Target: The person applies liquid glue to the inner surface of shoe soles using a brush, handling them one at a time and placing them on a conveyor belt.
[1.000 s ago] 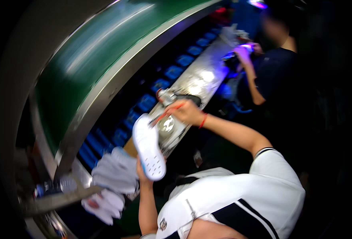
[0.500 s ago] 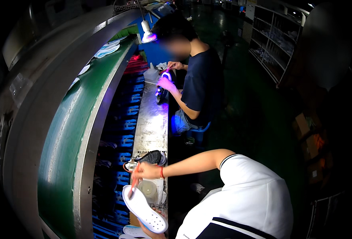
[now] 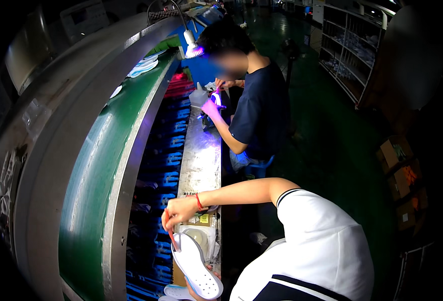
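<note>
My right hand [image 3: 180, 209], a red band at its wrist, is closed around a red-handled brush [image 3: 170, 228]. The brush's bristles touch the far end of a white shoe sole [image 3: 194, 266], which has several small holes at its near end. Beneath that near end my left hand [image 3: 193, 294] holds the sole; most of its fingers are hidden. A pale round bowl [image 3: 197, 237] stands right beside the sole, partly covered by it. More white and blue soles [image 3: 175, 292] lie below, at the lower edge.
A narrow metal bench [image 3: 201, 160] runs away from me, with blue racks [image 3: 171, 159] along its left. Further left lies a green conveyor belt [image 3: 98, 180] carrying soles [image 3: 144, 66]. Ahead, a co-worker [image 3: 261, 105] in a dark shirt works under a purple lamp [image 3: 193, 50].
The whole view has shifted a little. My right hand and brush still work at the sole's far end, the brush now more upright. The black shoe behind my hand is now mostly hidden.
</note>
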`<act>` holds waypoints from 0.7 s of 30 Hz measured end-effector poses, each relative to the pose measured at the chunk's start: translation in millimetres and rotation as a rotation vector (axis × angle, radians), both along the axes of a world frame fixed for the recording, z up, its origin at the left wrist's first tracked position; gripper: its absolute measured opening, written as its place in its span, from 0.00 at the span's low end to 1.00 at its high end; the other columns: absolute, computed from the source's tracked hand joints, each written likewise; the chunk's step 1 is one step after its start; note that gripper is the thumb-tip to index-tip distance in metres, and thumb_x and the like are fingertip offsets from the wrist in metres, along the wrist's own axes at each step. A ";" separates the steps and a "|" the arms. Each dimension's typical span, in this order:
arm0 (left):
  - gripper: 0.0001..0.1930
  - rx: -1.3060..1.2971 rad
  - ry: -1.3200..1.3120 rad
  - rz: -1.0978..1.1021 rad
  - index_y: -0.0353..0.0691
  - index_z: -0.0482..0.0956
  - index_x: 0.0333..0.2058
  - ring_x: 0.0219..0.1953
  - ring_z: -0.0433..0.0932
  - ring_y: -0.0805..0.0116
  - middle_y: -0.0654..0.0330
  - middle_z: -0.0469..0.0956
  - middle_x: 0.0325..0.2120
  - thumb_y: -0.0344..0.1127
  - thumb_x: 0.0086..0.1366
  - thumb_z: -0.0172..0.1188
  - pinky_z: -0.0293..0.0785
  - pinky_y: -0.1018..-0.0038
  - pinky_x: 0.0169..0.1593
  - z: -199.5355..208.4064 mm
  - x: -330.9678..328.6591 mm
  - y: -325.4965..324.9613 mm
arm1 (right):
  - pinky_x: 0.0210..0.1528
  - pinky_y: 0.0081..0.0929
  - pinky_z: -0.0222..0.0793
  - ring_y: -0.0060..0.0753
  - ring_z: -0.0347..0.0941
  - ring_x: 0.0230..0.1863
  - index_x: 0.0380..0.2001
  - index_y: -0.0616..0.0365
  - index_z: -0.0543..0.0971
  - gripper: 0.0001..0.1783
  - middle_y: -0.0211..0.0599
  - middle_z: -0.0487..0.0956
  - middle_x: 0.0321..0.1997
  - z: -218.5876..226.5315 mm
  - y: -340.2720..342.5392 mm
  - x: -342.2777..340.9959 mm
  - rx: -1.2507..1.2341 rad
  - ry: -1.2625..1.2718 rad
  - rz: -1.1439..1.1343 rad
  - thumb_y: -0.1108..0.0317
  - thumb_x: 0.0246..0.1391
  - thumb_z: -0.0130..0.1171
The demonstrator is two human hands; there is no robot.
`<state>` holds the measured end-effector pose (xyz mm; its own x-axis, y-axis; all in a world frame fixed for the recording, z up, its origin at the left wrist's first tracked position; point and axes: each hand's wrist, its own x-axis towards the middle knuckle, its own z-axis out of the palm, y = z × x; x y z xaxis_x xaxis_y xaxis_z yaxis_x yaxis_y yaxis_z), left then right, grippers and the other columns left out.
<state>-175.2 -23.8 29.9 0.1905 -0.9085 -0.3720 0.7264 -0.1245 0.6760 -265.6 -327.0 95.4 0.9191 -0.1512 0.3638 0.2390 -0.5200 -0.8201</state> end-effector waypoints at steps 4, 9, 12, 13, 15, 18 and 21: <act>0.35 -0.014 -0.003 0.122 0.37 0.63 0.57 0.32 0.79 0.56 0.49 0.76 0.38 0.62 0.66 0.32 0.78 0.61 0.33 -5.7 6.2 -5.6 | 0.32 0.23 0.72 0.28 0.79 0.27 0.31 0.58 0.82 0.09 0.31 0.82 0.25 -15.0 -7.8 -10.4 -0.028 -0.030 -0.259 0.66 0.54 0.54; 0.32 -0.038 0.028 0.386 0.37 0.63 0.58 0.37 0.79 0.57 0.49 0.75 0.44 0.58 0.68 0.33 0.78 0.61 0.38 -6.7 15.7 -13.5 | 0.34 0.22 0.72 0.28 0.79 0.30 0.32 0.62 0.81 0.09 0.35 0.83 0.29 -33.3 49.2 -17.8 0.111 -0.072 -0.291 0.67 0.56 0.55; 0.29 0.036 -0.088 0.623 0.36 0.63 0.58 0.48 0.75 0.57 0.51 0.73 0.48 0.54 0.70 0.35 0.73 0.64 0.50 10.3 4.1 -27.0 | 0.34 0.22 0.71 0.28 0.79 0.30 0.35 0.59 0.81 0.08 0.34 0.83 0.29 -33.5 82.2 -21.1 0.153 -0.113 -0.247 0.68 0.57 0.55; 0.29 0.032 -0.092 0.646 0.35 0.63 0.58 0.49 0.74 0.57 0.52 0.72 0.49 0.54 0.70 0.35 0.72 0.65 0.52 8.6 4.3 -27.6 | 0.33 0.23 0.71 0.28 0.78 0.28 0.36 0.58 0.81 0.09 0.33 0.82 0.28 -33.9 90.2 -23.1 0.063 -0.172 -0.269 0.67 0.57 0.55; 0.29 0.021 -0.102 0.693 0.35 0.63 0.58 0.51 0.73 0.57 0.52 0.71 0.50 0.54 0.70 0.35 0.70 0.65 0.54 4.5 6.1 -30.2 | 0.32 0.23 0.70 0.28 0.77 0.27 0.34 0.59 0.80 0.08 0.32 0.82 0.26 -28.2 101.2 -30.6 -0.028 -0.225 -0.243 0.67 0.58 0.54; 0.31 0.099 -0.125 0.687 0.35 0.62 0.58 0.52 0.73 0.57 0.52 0.71 0.50 0.55 0.70 0.33 0.72 0.64 0.52 15.5 2.7 -27.4 | 0.32 0.21 0.71 0.25 0.78 0.27 0.32 0.62 0.80 0.10 0.34 0.82 0.27 -29.7 115.3 -33.8 0.195 -0.072 -0.069 0.67 0.59 0.53; 0.31 0.098 -0.082 0.566 0.37 0.65 0.56 0.43 0.77 0.57 0.51 0.74 0.46 0.58 0.69 0.33 0.77 0.61 0.44 29.1 -5.7 -26.2 | 0.31 0.19 0.72 0.23 0.79 0.27 0.32 0.65 0.79 0.12 0.36 0.82 0.28 -37.7 103.2 -23.2 0.692 0.167 -0.030 0.67 0.60 0.52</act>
<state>-180.9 -50.0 59.0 0.6682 -0.6189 -0.4127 0.6436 0.2028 0.7380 -288.9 -223.8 57.7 0.9459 -0.3229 0.0300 0.0754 0.1290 -0.9888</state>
